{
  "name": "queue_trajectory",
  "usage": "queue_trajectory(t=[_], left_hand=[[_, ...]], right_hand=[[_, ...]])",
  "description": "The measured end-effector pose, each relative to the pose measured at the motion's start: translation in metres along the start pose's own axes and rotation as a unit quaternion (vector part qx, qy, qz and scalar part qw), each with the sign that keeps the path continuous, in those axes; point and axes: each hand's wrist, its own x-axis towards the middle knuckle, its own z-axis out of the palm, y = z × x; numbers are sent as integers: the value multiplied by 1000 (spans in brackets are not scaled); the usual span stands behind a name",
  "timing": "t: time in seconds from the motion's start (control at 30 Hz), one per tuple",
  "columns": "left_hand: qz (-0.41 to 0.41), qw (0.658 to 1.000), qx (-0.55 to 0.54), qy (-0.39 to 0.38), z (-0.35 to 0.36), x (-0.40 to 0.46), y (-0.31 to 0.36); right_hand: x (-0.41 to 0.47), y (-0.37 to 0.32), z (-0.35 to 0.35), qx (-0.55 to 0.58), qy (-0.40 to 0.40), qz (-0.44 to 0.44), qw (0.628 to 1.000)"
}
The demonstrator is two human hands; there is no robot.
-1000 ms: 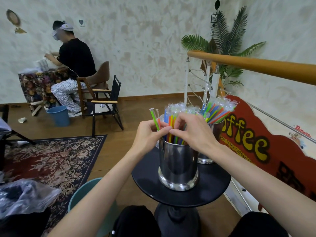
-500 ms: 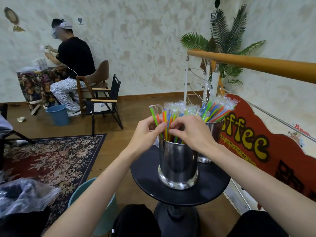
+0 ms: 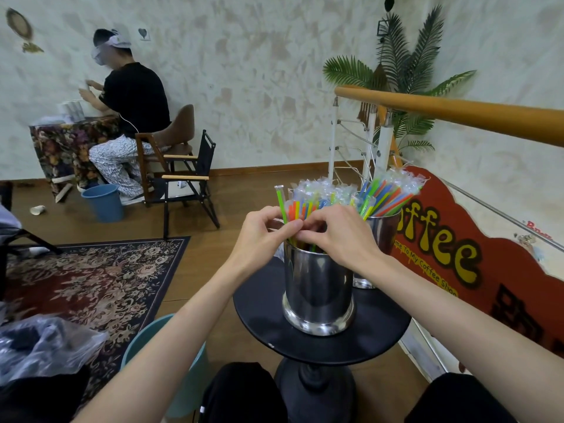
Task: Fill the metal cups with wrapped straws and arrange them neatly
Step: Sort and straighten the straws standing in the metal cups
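A shiny metal cup [image 3: 317, 285] stands on a small round black table [image 3: 262, 319], packed with colourful wrapped straws [image 3: 308, 196] standing upright. A green wrapped straw [image 3: 280, 201] sticks up at the bundle's left edge. My left hand [image 3: 264, 236] pinches straws at the cup's left rim. Fingertips of my right hand [image 3: 343, 235] curl round straws at the front of the bundle, touching my left fingertips. A second metal cup [image 3: 383, 236] behind and to the right holds more wrapped straws [image 3: 390, 193] fanned to the right.
A teal bucket [image 3: 143, 340] sits by my left knee and a crumpled plastic bag [image 3: 42, 346] lies lower left. A wooden handrail [image 3: 457, 112] and red coffee sign [image 3: 457, 257] run along the right. A seated person [image 3: 128, 96] works at a far table beside a blue bin [image 3: 102, 201].
Both hands stayed at the near cup's rim, fingers shifting among the straws. The bundle now stands a little more gathered between my fingertips.
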Motion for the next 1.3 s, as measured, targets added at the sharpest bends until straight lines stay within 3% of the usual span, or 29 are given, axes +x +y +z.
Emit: queue_trajectory(t=[0.5, 0.83, 1.07, 1.3], left_hand=[[3, 1000, -15, -6, -1, 2, -2], [-5, 999, 24, 43, 1, -2, -4], [-10, 998, 2, 58, 4, -2, 1], [-1, 1000, -16, 19, 3, -2, 0]], right_hand=[[-1, 1, 4, 51, -12, 15, 998], [-6, 5, -1, 153, 32, 3, 988], [-6, 7, 1, 149, -16, -26, 988], [-5, 6, 1, 141, -29, -48, 988]])
